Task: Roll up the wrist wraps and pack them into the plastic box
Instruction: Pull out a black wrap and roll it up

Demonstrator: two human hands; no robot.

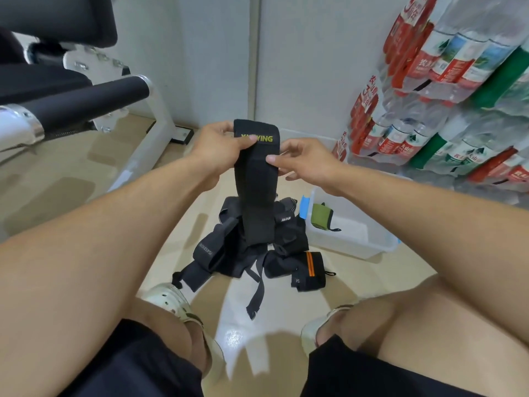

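Note:
A long black wrist wrap [256, 179] with yellow lettering hangs in the air in front of me, its lower end trailing down to the floor. My left hand [219, 151] pinches its top left edge, thumb over the lettering. My right hand [305, 161] pinches its right edge a little lower. Under it on the floor lies a pile of black wrist wraps [243, 247], one with an orange stripe [309, 267]. To the right stands a clear plastic box [357, 242] holding one rolled green wrap [320, 214].
A weight bench with a black padded roller [94, 101] fills the upper left. Shrink-wrapped packs of water bottles [446, 90] are stacked along the right wall. My knees and pale clogs [171, 302] frame the pale tiled floor below the pile.

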